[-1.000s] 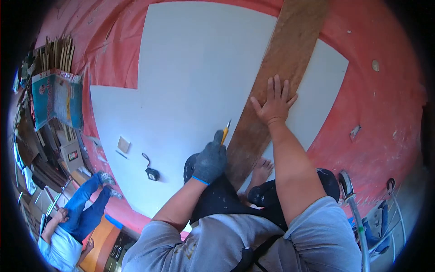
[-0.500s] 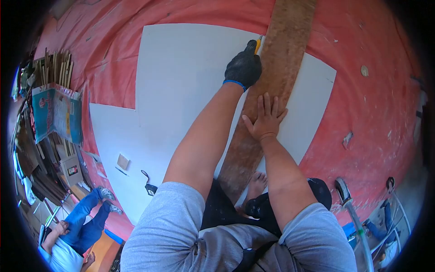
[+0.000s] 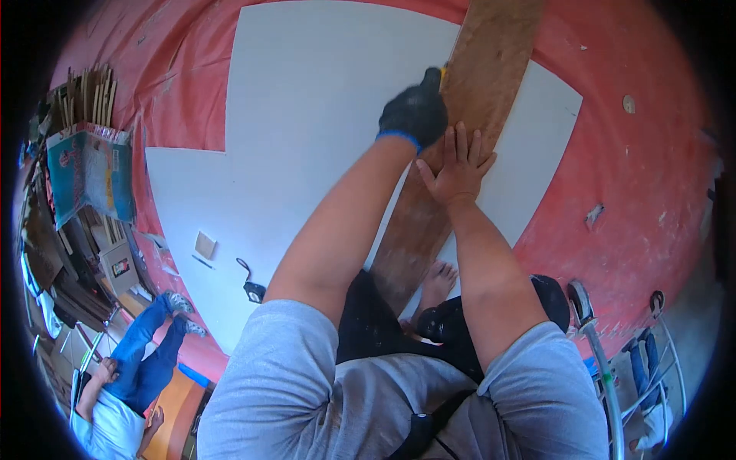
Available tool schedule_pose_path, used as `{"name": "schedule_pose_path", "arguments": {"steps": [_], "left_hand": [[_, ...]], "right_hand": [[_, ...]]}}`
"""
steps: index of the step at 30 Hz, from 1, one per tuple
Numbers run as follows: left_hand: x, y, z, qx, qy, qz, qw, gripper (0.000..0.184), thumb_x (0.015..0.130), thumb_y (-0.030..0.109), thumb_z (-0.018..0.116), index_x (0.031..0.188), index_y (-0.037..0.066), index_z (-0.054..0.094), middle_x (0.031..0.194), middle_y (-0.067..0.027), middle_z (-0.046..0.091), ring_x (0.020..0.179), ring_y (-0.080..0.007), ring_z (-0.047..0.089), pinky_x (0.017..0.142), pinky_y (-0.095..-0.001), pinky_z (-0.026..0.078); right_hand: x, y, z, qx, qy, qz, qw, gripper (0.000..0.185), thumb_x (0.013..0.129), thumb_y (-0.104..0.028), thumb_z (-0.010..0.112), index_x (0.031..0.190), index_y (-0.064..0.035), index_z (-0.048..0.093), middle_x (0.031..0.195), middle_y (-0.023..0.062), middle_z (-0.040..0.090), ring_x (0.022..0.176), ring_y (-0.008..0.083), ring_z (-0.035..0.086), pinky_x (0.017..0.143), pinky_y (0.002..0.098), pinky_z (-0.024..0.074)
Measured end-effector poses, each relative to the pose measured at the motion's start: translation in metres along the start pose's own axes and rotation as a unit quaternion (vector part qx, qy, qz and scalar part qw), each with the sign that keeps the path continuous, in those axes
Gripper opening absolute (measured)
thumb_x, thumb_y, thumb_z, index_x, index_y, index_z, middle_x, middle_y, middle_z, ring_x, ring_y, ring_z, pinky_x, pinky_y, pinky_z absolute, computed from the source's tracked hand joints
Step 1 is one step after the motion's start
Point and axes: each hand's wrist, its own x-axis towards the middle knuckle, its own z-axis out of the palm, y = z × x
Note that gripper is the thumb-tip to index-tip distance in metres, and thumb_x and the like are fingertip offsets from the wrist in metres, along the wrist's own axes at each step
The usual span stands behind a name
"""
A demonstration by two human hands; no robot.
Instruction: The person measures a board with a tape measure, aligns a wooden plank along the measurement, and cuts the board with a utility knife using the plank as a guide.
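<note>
My left hand (image 3: 415,113), in a black glove with a blue cuff, is closed around a yellow utility knife (image 3: 444,72). Only a bit of the knife's yellow body shows, and its tip is hidden. It sits against the left edge of a long brown wooden board (image 3: 491,65). My bare right hand (image 3: 460,170) lies on that board with fingers spread, pressing near its right edge. Beneath the board is a large white sheet (image 3: 314,100) with a stepped outline on its left. My bare foot (image 3: 437,282) rests by the board's near end.
A tape measure (image 3: 254,291), a small square piece (image 3: 205,245) and a pen-like stick (image 3: 203,262) lie on the sheet. Red tarp (image 3: 613,184) covers the floor. At lower left sits another person (image 3: 146,360), near stacked wood strips (image 3: 96,100). A metal frame (image 3: 606,376) stands lower right.
My left hand has drawn the knife toward me along the board's edge. My right hand keeps its place on the board. The whole view has shifted slightly, with the sheet higher in it.
</note>
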Motion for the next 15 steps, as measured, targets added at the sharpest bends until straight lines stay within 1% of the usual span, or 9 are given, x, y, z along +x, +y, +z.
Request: {"name": "schedule_pose_path", "arguments": {"steps": [1,2,3,5,7,10,13,15], "left_hand": [[-0.024,-0.008,0.007,0.033,-0.012,0.001,0.999,0.043,0.099,0.021,0.05,0.141,0.011,0.053,0.114,-0.029,0.071,0.105,-0.0468,0.07,0.092,-0.0561,0.055],[-0.058,-0.001,-0.003,-0.013,-0.018,-0.041,0.999,0.049,0.099,0.019,0.05,0.147,0.011,0.048,0.11,-0.0287,0.072,0.103,-0.0478,0.07,0.089,-0.0576,0.055],[-0.08,-0.008,0.002,-0.012,-0.032,-0.061,0.998,0.056,0.1,0.02,0.051,0.154,0.013,0.041,0.108,-0.0288,0.072,0.101,-0.0484,0.07,0.086,-0.0593,0.054],[-0.124,-0.027,0.017,-0.015,-0.059,-0.081,0.995,0.058,0.101,0.022,0.051,0.158,0.014,0.038,0.107,-0.0302,0.072,0.099,-0.0485,0.07,0.086,-0.0604,0.054],[-0.168,-0.046,0.034,-0.006,-0.079,-0.098,0.992,0.058,0.102,0.025,0.051,0.158,0.014,0.038,0.106,-0.0311,0.071,0.096,-0.0492,0.071,0.085,-0.0613,0.054],[-0.224,-0.069,0.052,-0.004,-0.129,-0.143,0.981,0.059,0.102,0.025,0.051,0.158,0.014,0.037,0.105,-0.0312,0.071,0.095,-0.0503,0.071,0.085,-0.0623,0.054],[-0.26,-0.084,0.06,0.008,-0.154,-0.158,0.975,0.061,0.102,0.025,0.052,0.159,0.015,0.036,0.105,-0.0317,0.071,0.094,-0.0506,0.071,0.085,-0.0632,0.053],[-0.28,-0.092,0.066,0.03,-0.166,-0.161,0.972,0.062,0.101,0.025,0.052,0.16,0.015,0.036,0.104,-0.0324,0.071,0.094,-0.0507,0.07,0.085,-0.0634,0.053]], "right_hand": [[0.001,-0.001,-0.002,-0.008,-0.007,0.002,1.0,0.098,0.093,-0.078,0.046,0.169,-0.0208,0.023,0.178,-0.0019,0.008,0.164,0.0332,-0.002,0.121,0.077,-0.0021],[0.002,-0.001,0.001,-0.02,0.0,0.002,1.0,0.098,0.093,-0.079,0.046,0.169,-0.0215,0.022,0.178,-0.0024,0.007,0.164,0.0329,-0.002,0.121,0.077,-0.002],[0.002,0.0,0.006,-0.032,0.007,0.003,0.999,0.098,0.093,-0.079,0.045,0.169,-0.0221,0.02,0.178,-0.0029,0.006,0.164,0.0326,-0.003,0.121,0.077,-0.0019],[0.002,-0.001,0.008,-0.038,0.004,0.006,0.999,0.098,0.093,-0.079,0.045,0.169,-0.0232,0.019,0.178,-0.0037,0.005,0.163,0.0321,-0.003,0.121,0.0773,-0.0017],[0.003,-0.002,0.003,-0.026,-0.011,0.01,1.0,0.099,0.093,-0.079,0.045,0.169,-0.0241,0.017,0.178,-0.0041,0.004,0.163,0.0318,-0.004,0.121,0.0779,-0.0015],[0.002,0.006,0.024,0.016,0.075,-0.022,0.997,0.099,0.092,-0.079,0.046,0.169,-0.0247,0.018,0.178,-0.004,0.004,0.163,0.0323,-0.002,0.12,0.0794,-0.0005],[0.003,0.008,0.031,0.024,0.109,-0.035,0.993,0.099,0.091,-0.08,0.047,0.169,-0.0249,0.019,0.178,-0.0037,0.005,0.163,0.033,-0.001,0.119,0.0804,0.0002],[0.003,0.006,0.03,0.007,0.085,-0.025,0.996,0.1,0.091,-0.08,0.048,0.169,-0.0248,0.019,0.178,-0.0035,0.006,0.163,0.0332,0.0,0.119,0.0802,0.0004]]}}
